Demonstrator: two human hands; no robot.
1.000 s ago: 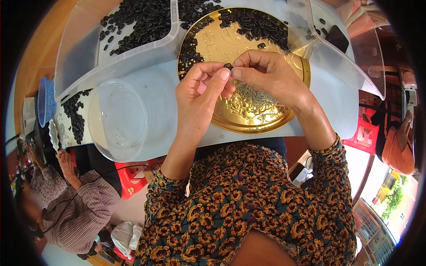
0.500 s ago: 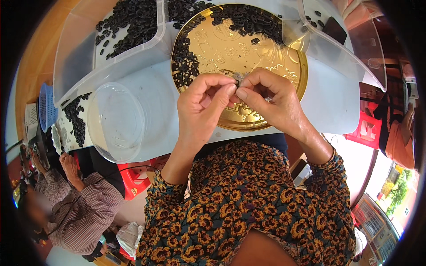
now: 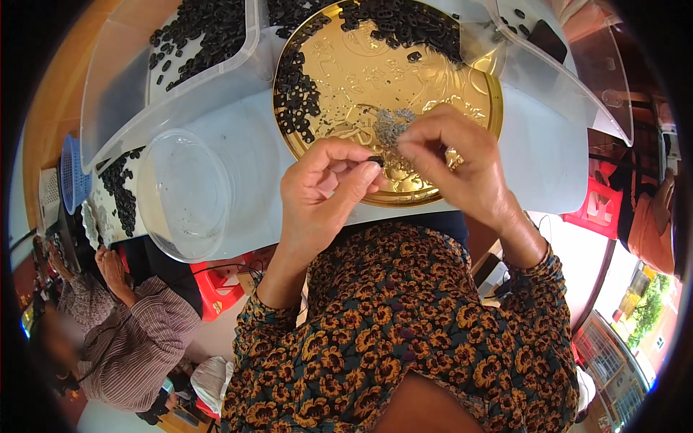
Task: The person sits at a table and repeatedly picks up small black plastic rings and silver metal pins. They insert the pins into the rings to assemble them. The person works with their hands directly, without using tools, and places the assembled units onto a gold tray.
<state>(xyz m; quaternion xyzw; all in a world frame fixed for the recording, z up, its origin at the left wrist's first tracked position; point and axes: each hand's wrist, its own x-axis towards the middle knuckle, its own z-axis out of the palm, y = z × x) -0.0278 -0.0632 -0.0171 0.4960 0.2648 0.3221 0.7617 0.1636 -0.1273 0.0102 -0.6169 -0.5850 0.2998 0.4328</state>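
Closest to my camera is one dark-green blouse printed with yellow-orange flowers (image 3: 404, 310), thin cloth with loose folds. Two bare hands reach forward from it. I see the left hand (image 3: 321, 191) pinching one small black oblong piece (image 3: 376, 160) between thumb and forefinger, above the near edge of the tray. The right hand (image 3: 465, 159) is curled just beside it, a small gap between the two; I cannot tell whether its fingertips hold anything.

Under them I have one round, shiny gold metal tray (image 3: 375, 76), its floor embossed with raised patterns. Near the right fingertips lies one loose pile of fine grey bits (image 3: 393, 124), metallic-looking and too small for me to count. Matte black flat ovals with holes (image 3: 408, 25) crowd the tray's far and left rims, dozens at least; one lone black oval (image 3: 413, 56) sits apart from them.

Left of the tray, on a smooth pale-blue tabletop (image 3: 260, 144), I count one round clear plastic tub (image 3: 184, 195). Beyond stand two translucent plastic bins, a left bin (image 3: 195, 101) and a right bin (image 3: 563, 86). Farther out I make out two red plastic stools (image 3: 598, 209), one perforated blue plastic basket (image 3: 72, 177) and, at left, another person's striped sleeve (image 3: 155, 317).
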